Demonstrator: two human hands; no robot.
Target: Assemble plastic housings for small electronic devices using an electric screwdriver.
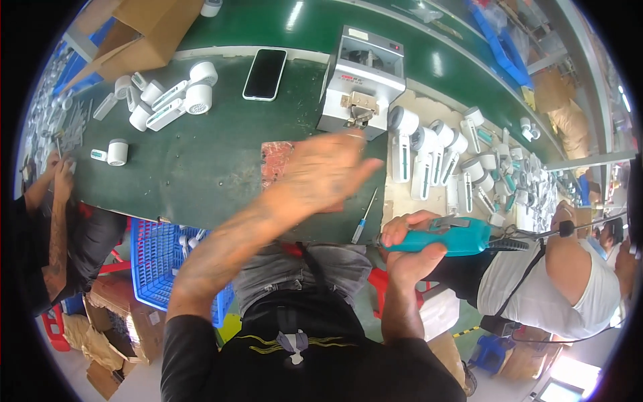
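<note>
My right hand (410, 258) is closed round a teal electric screwdriver (445, 240), held level beyond the table's front edge, its cord running off to the right. My left hand (327, 173) reaches forward over the table, slightly blurred, thumb stretched away from the fingers. Its fingertips are close to the front outlet of a grey box-shaped screw feeder (365, 77); whether they touch it I cannot tell. Beneath this hand and wrist lies a worn red pad (274, 161), partly covered. A small screwdriver with a blue-and-clear handle (360, 229) lies between my hands.
White shower-head-shaped pieces (422, 164) crowd the right side; several more (197, 97) lie at the left back. A phone (265, 74) rests near the back edge. Below left stands a blue basket (151, 268). People sit at left and right (529, 288). A cardboard box (151, 33) is far left.
</note>
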